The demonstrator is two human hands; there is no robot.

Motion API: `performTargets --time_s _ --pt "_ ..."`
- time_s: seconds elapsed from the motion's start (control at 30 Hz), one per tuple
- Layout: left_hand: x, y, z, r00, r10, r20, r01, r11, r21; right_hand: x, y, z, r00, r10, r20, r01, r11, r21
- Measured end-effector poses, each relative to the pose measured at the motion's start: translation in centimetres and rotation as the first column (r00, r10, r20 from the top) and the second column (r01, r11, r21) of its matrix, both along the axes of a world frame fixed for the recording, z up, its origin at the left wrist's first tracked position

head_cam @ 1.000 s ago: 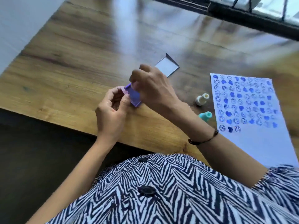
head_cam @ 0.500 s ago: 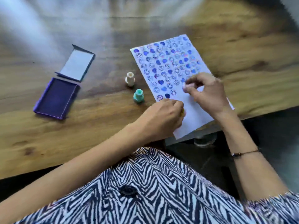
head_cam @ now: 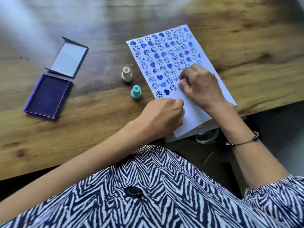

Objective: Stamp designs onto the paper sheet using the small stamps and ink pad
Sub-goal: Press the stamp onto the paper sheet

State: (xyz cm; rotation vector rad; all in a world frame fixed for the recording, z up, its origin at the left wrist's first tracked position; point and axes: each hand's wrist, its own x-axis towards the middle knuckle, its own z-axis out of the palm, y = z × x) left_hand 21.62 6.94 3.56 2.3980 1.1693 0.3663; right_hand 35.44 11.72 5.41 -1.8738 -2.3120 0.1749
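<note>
Wooden table (head_cam: 246,51), landmark the paper sheet (head_cam: 194,111): open purple ink pad (head_cam: 47,96) well to its left; cream stamp (head_cam: 126,74) and teal stamp (head_cam: 136,92) upright just left of it. Left hand (head_cam: 161,116), fist closed at the sheet's near left edge, contents indiscernible. Right hand (head_cam: 200,86) on the sheet beside the lowest prints, fingertips pinched shut; what they hold cannot be told.

Two small stamps stand free on the wooden table: one cream stamp (head_cam: 126,74) and one teal stamp (head_cam: 136,92). There is one open purple ink pad (head_cam: 47,96) and one stamped paper sheet (head_cam: 194,112). Two hands are in view: one left hand (head_cam: 162,116), one right hand (head_cam: 199,86).
</note>
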Motion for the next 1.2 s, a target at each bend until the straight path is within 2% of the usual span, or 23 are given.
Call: performTargets --time_s 0.2,0.37,0.6,0.67,0.73,0.8,0.87,0.97,1.03,1.13,1.2 --pt "0.1 0.7 0.7 1.0 -0.014 -0.027 0.014 1.0 -0.026 -0.7 0.1 -0.7 0.977 0.067 0.2 -0.074 0.997 0.027" --pt "0.3 0.9 1.2 0.999 -0.033 -0.041 0.032 0.999 -0.021 -1.1 0.3 -1.0 0.98 0.049 0.194 -0.056 0.998 0.031" --pt "0.0 0.6 1.8 0.998 0.027 -0.06 -0.03 0.998 -0.053 -0.8 0.4 -0.7 0.976 0.088 0.198 -0.087 0.996 -0.015" --pt "-0.1 0.8 1.7 0.998 0.038 -0.055 -0.041 0.997 -0.069 -0.3 0.7 -0.2 0.995 0.064 0.081 -0.062 0.998 -0.032" --pt "-0.4 1.0 1.7 0.998 0.047 -0.035 -0.05 0.993 -0.104 0.7 0.7 0.8 0.971 -0.078 -0.228 0.079 0.997 -0.005" --pt "-0.9 1.0 1.6 0.999 0.051 0.017 -0.048 0.988 -0.149 1.8 0.0 2.2 0.826 -0.221 -0.518 0.258 0.966 -0.001" --pt "-1.4 0.7 1.5 0.982 0.102 0.162 -0.064 0.973 -0.224 2.5 -1.2 3.3 0.661 -0.302 -0.687 0.333 0.939 -0.092" --pt "-2.0 0.3 1.9 0.834 0.302 0.462 -0.076 0.892 -0.445 1.8 -2.8 4.0 0.486 -0.337 -0.807 0.232 0.939 -0.252" --pt "-2.3 0.4 2.1 0.713 0.43 0.553 -0.055 0.821 -0.568 0.7 -3.7 4.0 0.424 -0.327 -0.845 0.136 0.945 -0.297" --pt "-2.7 0.5 2.4 0.557 0.557 0.616 -0.007 0.745 -0.667 -1.0 -4.5 3.8 0.39 -0.272 -0.88 0.051 0.96 -0.274" --pt "-2.8 0.5 2.5 0.505 0.583 0.636 0.01 0.733 -0.68 -1.7 -4.7 3.7 0.411 -0.237 -0.88 0.038 0.969 -0.243"
